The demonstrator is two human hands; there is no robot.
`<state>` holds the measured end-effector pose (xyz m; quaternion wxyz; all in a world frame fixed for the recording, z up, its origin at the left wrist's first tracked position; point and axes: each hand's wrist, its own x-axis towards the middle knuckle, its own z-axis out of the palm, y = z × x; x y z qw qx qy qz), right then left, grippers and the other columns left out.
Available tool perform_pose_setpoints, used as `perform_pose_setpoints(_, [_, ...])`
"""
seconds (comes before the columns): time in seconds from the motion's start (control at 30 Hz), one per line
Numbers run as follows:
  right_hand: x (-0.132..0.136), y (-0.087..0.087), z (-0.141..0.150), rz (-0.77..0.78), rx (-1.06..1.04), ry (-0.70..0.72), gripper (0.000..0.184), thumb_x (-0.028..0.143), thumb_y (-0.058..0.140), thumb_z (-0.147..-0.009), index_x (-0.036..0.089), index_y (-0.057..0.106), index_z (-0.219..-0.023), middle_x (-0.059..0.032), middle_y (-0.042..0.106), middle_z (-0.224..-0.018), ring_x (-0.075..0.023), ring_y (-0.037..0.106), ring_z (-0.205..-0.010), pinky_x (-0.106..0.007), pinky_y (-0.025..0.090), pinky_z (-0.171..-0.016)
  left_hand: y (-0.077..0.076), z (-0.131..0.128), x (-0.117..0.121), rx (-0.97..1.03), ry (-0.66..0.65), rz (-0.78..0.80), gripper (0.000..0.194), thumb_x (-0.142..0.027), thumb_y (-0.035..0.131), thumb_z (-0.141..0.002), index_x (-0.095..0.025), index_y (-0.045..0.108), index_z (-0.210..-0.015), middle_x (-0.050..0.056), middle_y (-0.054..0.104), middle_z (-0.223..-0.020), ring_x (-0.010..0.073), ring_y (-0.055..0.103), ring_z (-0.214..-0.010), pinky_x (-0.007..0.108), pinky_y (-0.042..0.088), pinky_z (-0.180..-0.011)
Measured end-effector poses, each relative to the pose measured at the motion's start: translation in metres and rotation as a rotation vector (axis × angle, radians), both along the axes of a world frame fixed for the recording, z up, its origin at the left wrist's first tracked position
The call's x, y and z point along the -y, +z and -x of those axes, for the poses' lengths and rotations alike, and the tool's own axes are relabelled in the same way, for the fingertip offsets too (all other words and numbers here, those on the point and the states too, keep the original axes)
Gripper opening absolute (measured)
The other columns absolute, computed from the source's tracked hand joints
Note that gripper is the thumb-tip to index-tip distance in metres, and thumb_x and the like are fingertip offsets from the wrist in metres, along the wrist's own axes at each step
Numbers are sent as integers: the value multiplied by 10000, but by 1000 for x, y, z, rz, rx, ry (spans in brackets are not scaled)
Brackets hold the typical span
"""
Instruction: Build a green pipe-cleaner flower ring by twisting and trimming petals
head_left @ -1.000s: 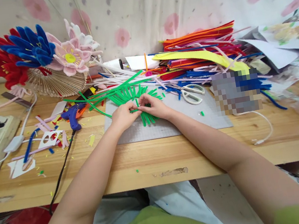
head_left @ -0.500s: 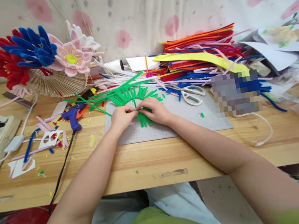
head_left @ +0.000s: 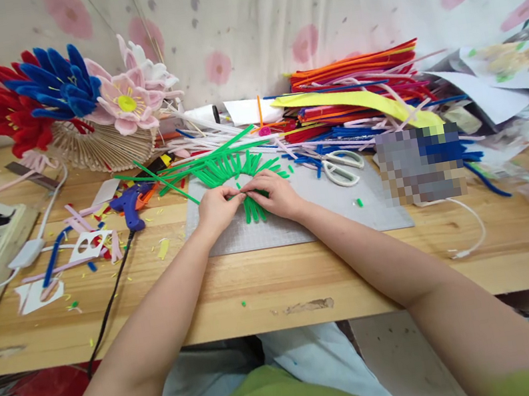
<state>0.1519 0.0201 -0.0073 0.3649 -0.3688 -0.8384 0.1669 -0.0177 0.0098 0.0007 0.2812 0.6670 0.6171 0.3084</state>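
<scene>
My left hand point(head_left: 218, 210) and my right hand point(head_left: 272, 194) meet fingertip to fingertip above a grey cutting mat point(head_left: 300, 227). Both are closed in a pinch on a short green pipe cleaner point(head_left: 238, 185), mostly hidden by the fingers. Around and behind them, many cut green pipe cleaner pieces point(head_left: 214, 171) lie fanned out on the mat. More pieces point(head_left: 254, 211) stick out below the fingertips. Longer green pipe cleaners point(head_left: 169, 187) cross just behind my left hand. White-handled scissors point(head_left: 341, 168) rest on the mat to the right.
A blue glue gun point(head_left: 131, 207) and pipe cleaner scraps point(head_left: 78, 219) lie left. Fuzzy flowers point(head_left: 66, 89) stand behind them. Bundles of coloured pipe cleaners point(head_left: 354, 68) are piled at the back right. A power strip point(head_left: 6, 231) sits far left; a white cable point(head_left: 475, 217) lies right.
The green pipe cleaner stood up above my fingertips before; now only a short bit shows there. Both hands stay pinched at nearly the same spot.
</scene>
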Motion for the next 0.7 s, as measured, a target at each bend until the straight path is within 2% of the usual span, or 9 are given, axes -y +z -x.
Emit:
perform_pose_setpoints(0.2, [-5, -3, 0, 173, -118, 4, 152, 280, 564, -797, 224, 680, -879, -40, 677, -887, -193, 556, -892, -361, 426, -839, 10, -8, 11, -227, 29, -148, 180, -355, 569, -763, -194, 645, -780, 37, 667, -815, 184, 580, -790, 269, 373, -664])
perform_pose_setpoints(0.3, [-6, -4, 0, 213, -128, 11, 146, 305, 579, -790, 216, 670, -860, -38, 677, -891, -191, 563, -898, -357, 426, -838, 12, -11, 13, -293, 66, -163, 156, -342, 583, -759, -198, 634, -792, 49, 667, -873, 208, 583, -874, 283, 384, -705])
perform_pose_setpoints(0.47, [-6, -3, 0, 203, -114, 11, 132, 296, 563, -792, 208, 642, -853, -33, 666, -891, -186, 568, -895, -350, 431, -835, 14, -13, 14, -310, 101, -149, 199, -351, 584, -766, -224, 654, -901, 33, 667, -954, 201, 590, -906, 285, 398, -723])
perform_pose_setpoints(0.6, [-5, -3, 0, 172, -65, 24, 122, 280, 546, -780, 202, 584, -865, -39, 635, -893, -186, 558, -874, -348, 440, -808, 18, -13, 13, -313, 71, -105, 210, -363, 554, -783, -240, 692, -882, 23, 691, -948, 215, 603, -911, 298, 402, -713])
perform_pose_setpoints(0.7, [-3, -4, 3, 124, -47, 4, 204, 262, 573, -728, 192, 514, -911, -53, 596, -904, -191, 550, -849, -353, 448, -778, 20, -14, 13, -348, 68, -84, 224, -368, 540, -783, -239, 707, -860, 31, 703, -907, 230, 615, -875, 311, 397, -691])
